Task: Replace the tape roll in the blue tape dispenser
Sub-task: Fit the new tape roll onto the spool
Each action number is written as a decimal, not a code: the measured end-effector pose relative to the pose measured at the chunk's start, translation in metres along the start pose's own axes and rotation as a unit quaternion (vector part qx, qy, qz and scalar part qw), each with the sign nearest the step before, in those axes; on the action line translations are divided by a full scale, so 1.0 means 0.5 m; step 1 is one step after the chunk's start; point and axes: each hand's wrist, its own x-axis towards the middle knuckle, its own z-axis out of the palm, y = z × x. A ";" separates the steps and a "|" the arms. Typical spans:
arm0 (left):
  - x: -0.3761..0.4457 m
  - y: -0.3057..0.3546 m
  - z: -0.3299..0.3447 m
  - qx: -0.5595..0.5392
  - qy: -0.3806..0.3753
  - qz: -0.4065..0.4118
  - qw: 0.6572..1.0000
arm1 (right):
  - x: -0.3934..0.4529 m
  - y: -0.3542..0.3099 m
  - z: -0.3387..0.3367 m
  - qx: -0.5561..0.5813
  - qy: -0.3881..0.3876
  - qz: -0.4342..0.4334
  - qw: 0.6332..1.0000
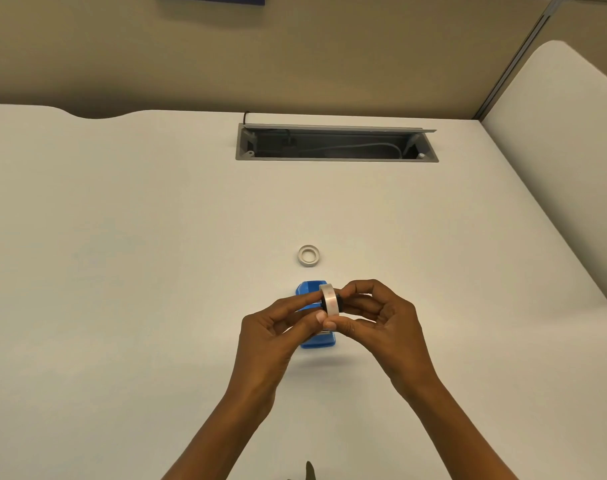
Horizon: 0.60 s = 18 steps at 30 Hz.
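On the white tabletop (122, 271), an open grey cable tray (336, 143) at 12 o'clock holds a pale cable. The blue tape dispenser (310, 289) sits near centre. Above it, the left hand (278, 327) and right hand (381, 317) together pinch a tape roll (331, 303) on edge, fingertips meeting. A second ring (308, 255) lies flat at the dispenser's 12 o'clock.

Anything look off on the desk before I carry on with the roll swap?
Nothing damaged or spilled. The cable hatch at the back of the desk stands open. A thin ring lies flat beyond the blue dispenser, likely the spent core. Both hands, left hand and right hand, hold the tape roll above the dispenser.
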 end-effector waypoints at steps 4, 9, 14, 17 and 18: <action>-0.002 0.002 0.003 -0.005 0.011 0.005 1.000 | 0.000 0.005 -0.001 0.006 0.006 0.004 1.000; -0.003 -0.002 0.002 -0.014 0.016 0.018 1.000 | -0.003 0.012 0.002 0.017 0.013 0.006 1.000; -0.003 -0.006 0.001 -0.024 0.017 0.031 0.999 | -0.007 0.016 0.005 0.050 0.019 0.024 0.998; -0.001 -0.008 0.000 -0.029 0.020 0.043 0.998 | -0.007 0.020 0.007 0.069 0.026 0.039 0.997; -0.001 -0.008 0.000 -0.032 0.021 0.048 0.998 | -0.008 0.021 0.008 0.078 0.028 0.045 0.996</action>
